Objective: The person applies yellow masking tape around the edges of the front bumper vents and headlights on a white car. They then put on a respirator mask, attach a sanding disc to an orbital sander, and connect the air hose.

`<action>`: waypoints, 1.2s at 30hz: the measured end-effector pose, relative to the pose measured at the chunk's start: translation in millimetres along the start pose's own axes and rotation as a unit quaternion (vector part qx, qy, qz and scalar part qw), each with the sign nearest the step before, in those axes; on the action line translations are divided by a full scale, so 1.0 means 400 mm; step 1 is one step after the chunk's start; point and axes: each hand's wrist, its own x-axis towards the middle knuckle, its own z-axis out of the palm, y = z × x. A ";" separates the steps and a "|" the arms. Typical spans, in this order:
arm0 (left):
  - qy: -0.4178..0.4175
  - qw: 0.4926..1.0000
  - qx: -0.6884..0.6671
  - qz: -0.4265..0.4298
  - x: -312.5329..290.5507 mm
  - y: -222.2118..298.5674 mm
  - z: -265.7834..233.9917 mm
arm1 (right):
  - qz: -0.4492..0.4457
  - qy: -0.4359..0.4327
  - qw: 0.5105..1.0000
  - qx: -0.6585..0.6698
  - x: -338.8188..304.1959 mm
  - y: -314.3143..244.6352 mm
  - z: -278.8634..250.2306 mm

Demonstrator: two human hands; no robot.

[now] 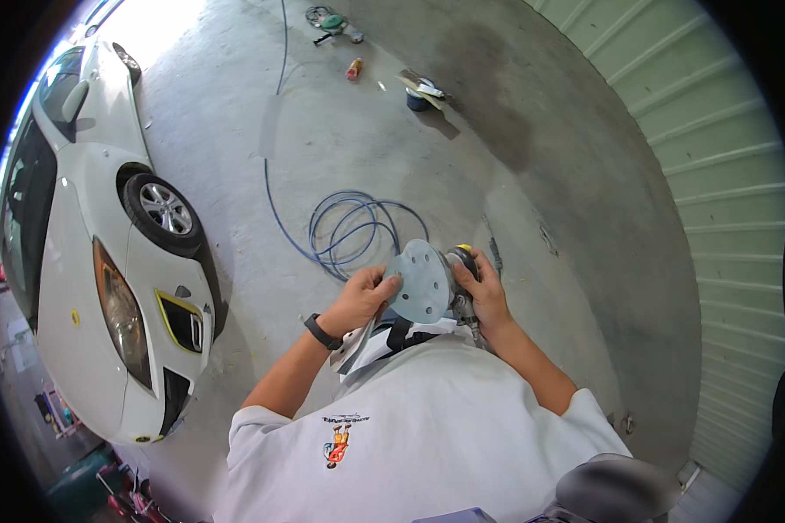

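My right hand (pixel 488 301) grips a small air-powered orbital sander (pixel 460 305) in front of my waist, its body partly hidden behind the fingers. A round, pale blue-grey sanding disc (pixel 420 292) with several holes covers the sander's face, which is turned to the left. Closed on the disc's left edge is my left hand (pixel 362 301), its thumb pressed flat against the surface. Whether the disc is fully stuck to the pad cannot be made out. Below my left hand, flat pale sheets (pixel 355 350) stick out near my waist; what holds them is hidden.
A blue air hose (pixel 344 231) lies coiled on the concrete floor ahead. To the left stands a white car (pixel 87 253) with yellow tape edging a bumper opening. Farther off are a dark bucket (pixel 417 102) and a red-yellow bottle (pixel 354 69). A ribbed wall (pixel 715 174) runs along the right.
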 end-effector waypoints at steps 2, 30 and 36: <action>-0.005 1.000 -0.013 0.000 -0.002 -0.003 -0.017 | 0.030 0.018 0.999 -0.021 0.000 -0.001 0.007; 0.001 0.964 0.255 0.075 0.393 -0.013 -0.036 | -0.026 0.037 0.931 -0.363 0.038 -0.021 -0.318; -0.185 0.921 0.343 0.014 0.412 -0.034 0.212 | -0.015 -0.162 0.874 -0.457 0.160 -0.044 -0.328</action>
